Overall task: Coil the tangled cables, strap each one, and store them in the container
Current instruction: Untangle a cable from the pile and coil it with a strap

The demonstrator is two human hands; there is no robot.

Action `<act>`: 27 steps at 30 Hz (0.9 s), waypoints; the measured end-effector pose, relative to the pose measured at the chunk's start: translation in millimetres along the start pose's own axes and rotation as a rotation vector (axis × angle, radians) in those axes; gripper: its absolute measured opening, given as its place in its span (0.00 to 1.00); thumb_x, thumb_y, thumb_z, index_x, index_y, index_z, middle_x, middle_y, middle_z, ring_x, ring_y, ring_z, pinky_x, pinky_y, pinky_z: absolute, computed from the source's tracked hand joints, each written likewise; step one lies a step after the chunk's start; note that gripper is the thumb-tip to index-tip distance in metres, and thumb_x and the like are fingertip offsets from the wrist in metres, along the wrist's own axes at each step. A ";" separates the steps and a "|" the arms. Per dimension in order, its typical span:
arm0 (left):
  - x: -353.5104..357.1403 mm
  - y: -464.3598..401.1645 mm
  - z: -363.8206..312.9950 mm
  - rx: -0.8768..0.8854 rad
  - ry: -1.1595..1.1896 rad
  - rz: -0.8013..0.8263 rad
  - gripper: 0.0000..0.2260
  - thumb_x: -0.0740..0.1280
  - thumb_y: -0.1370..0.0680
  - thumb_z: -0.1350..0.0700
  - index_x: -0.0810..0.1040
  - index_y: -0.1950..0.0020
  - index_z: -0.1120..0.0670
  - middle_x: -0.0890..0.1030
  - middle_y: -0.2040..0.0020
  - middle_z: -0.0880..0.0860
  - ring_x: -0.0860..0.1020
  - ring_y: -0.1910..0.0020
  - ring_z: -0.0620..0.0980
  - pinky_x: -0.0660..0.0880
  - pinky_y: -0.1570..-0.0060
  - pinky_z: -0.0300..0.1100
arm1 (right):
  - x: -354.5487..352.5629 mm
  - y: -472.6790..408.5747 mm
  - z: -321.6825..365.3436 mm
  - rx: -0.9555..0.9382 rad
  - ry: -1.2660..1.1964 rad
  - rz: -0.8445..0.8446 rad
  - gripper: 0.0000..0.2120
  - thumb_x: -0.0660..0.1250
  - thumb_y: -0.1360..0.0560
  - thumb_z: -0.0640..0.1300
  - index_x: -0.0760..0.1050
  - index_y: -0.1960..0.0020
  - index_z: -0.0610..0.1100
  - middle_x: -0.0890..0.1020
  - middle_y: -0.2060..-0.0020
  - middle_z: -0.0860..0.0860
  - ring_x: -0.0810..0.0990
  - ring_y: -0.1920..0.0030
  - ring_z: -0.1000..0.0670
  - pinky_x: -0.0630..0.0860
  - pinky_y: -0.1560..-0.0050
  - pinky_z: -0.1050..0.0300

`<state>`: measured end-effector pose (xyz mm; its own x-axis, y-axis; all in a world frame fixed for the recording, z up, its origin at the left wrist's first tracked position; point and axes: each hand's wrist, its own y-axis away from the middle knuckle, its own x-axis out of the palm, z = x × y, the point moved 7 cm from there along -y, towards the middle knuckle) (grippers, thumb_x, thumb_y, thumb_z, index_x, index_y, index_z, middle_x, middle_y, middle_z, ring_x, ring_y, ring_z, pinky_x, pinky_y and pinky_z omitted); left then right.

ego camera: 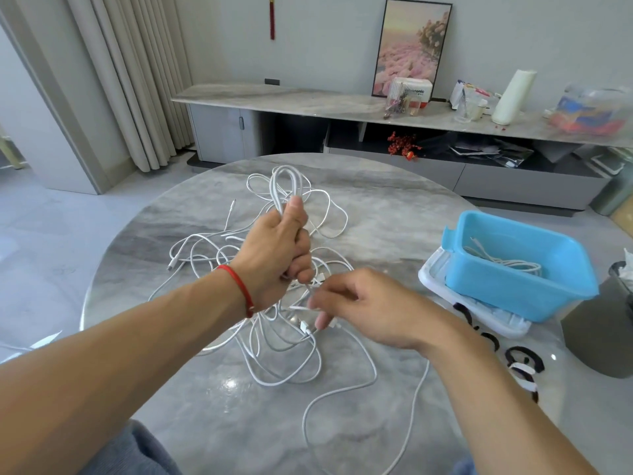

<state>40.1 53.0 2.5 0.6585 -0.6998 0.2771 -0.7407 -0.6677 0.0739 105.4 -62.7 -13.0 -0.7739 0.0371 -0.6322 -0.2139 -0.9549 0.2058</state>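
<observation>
My left hand is closed in a fist around a bundle of white cable loops, and I hold it above the middle of the round grey tabletop. The loops stand up from the top of my fist, and more strands hang down from under it. A thin red string is around my left wrist.

My right hand is just beside the left one, a little lower. Its fingers are curled, and the fingertips pinch one white strand close to a small white plug. I cannot tell exactly which cable this strand belongs to.

Under both hands lies the tangled pile of white cables, spread over the tabletop. One long strand runs from the pile toward the near edge on my right.

The blue container stands at the right side of the tabletop, on a white tray or lid. Inside it one coiled white cable lies already. Near the container, closer to me, some black straps lie on the tabletop, apart from the pile.

Behind the tabletop there is a long low cabinet with a framed picture leaning on the wall.
</observation>
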 end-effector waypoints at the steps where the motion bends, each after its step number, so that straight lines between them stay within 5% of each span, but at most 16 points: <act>1: -4.9 -0.8 0.4 -0.001 0.002 -0.033 0.16 0.56 0.16 0.42 0.64 0.56 0.52 0.59 0.74 0.50 0.57 0.80 0.46 0.62 0.81 0.36 | 1.7 0.9 3.2 -0.019 0.036 0.018 0.11 0.66 0.19 0.50 0.84 0.53 0.47 0.87 0.61 0.57 0.84 0.53 0.47 0.79 0.44 0.43; 7: -19.0 -3.9 6.8 -0.049 -0.132 -0.074 0.17 0.56 0.15 0.43 0.63 0.57 0.53 0.61 0.75 0.49 0.58 0.80 0.46 0.62 0.80 0.37 | -4.4 1.3 17.7 -0.150 0.216 -0.088 0.10 0.65 0.19 0.52 0.84 0.55 0.52 0.81 0.67 0.56 0.78 0.65 0.55 0.73 0.63 0.57; 15: 0.0 7.4 19.9 -0.117 -0.371 0.111 0.20 0.57 0.15 0.47 0.69 0.60 0.60 0.71 0.73 0.57 0.70 0.76 0.53 0.68 0.74 0.41 | -13.4 5.8 37.4 -0.272 0.295 -0.263 0.09 0.68 0.20 0.52 0.85 0.55 0.51 0.85 0.61 0.56 0.80 0.58 0.56 0.75 0.53 0.54; 19: 13.0 17.4 31.0 -0.241 -0.345 0.292 0.19 0.58 0.15 0.49 0.76 0.54 0.62 0.78 0.67 0.57 0.74 0.73 0.51 0.77 0.72 0.41 | -21.1 9.3 39.7 -0.238 0.231 -0.351 0.07 0.75 0.24 0.51 0.81 0.58 0.50 0.81 0.72 0.62 0.78 0.66 0.64 0.70 0.62 0.70; 23: 18.8 20.0 40.0 -0.382 -0.256 0.445 0.15 0.60 0.17 0.57 0.81 0.60 0.55 0.78 0.67 0.57 0.72 0.74 0.50 0.78 0.67 0.45 | -25.1 8.8 34.2 -0.142 0.119 -0.350 0.18 0.79 0.29 0.55 0.70 0.56 0.51 0.83 0.69 0.53 0.77 0.73 0.59 0.68 0.70 0.66; 27: 23.4 25.5 38.5 -0.369 -0.411 0.586 0.11 0.59 0.17 0.62 0.76 0.54 0.52 0.74 0.64 0.56 0.70 0.74 0.44 0.73 0.66 0.50 | -33.0 12.0 30.3 -0.024 0.241 -0.403 0.26 0.77 0.36 0.69 0.69 0.60 0.52 0.81 0.68 0.54 0.77 0.69 0.56 0.72 0.67 0.55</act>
<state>41.7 9.8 -26.0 0.0927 -0.9957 -0.0008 -0.9299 -0.0868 0.3574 110.3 -66.5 33.0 -0.4703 0.3399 -0.8144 -0.4530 -0.8850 -0.1078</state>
